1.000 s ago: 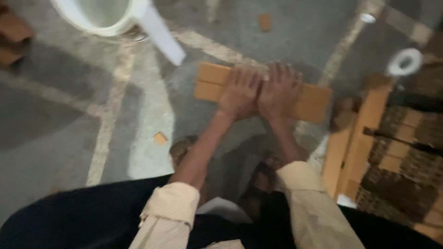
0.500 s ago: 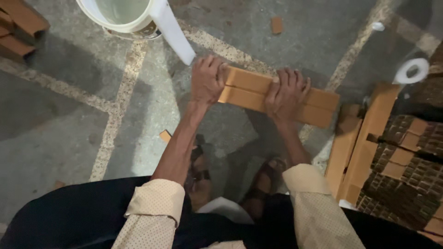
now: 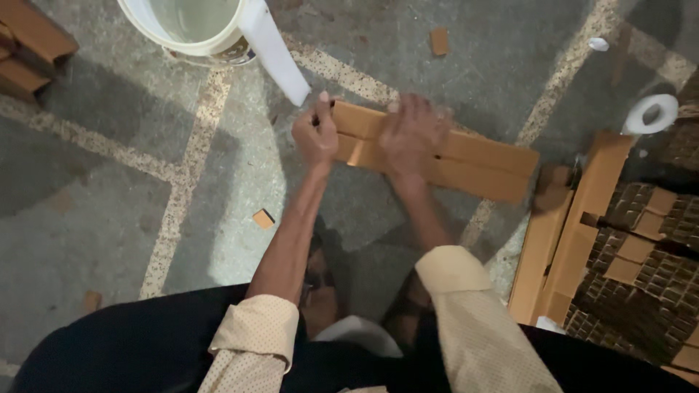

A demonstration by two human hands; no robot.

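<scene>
A long flat piece of brown cardboard (image 3: 473,164) lies on the grey stone floor in front of me. My left hand (image 3: 317,135) grips its left end, fingers curled over the edge. My right hand (image 3: 411,131) presses flat on the cardboard's middle, fingers spread and slightly blurred. Both forearms reach out from cream rolled sleeves.
A white bucket (image 3: 193,33) with a white strip (image 3: 273,51) leaning out stands at the top. Brown blocks (image 3: 29,47) sit at top left. Stacked cardboard and dark gridded trays (image 3: 641,255) fill the right side, near a white tape roll (image 3: 650,114). Small cardboard scraps (image 3: 263,218) dot the floor.
My left hand slid from the cardboard's middle to its left end. My right hand shifted leftward along the piece. The view drew closer.
</scene>
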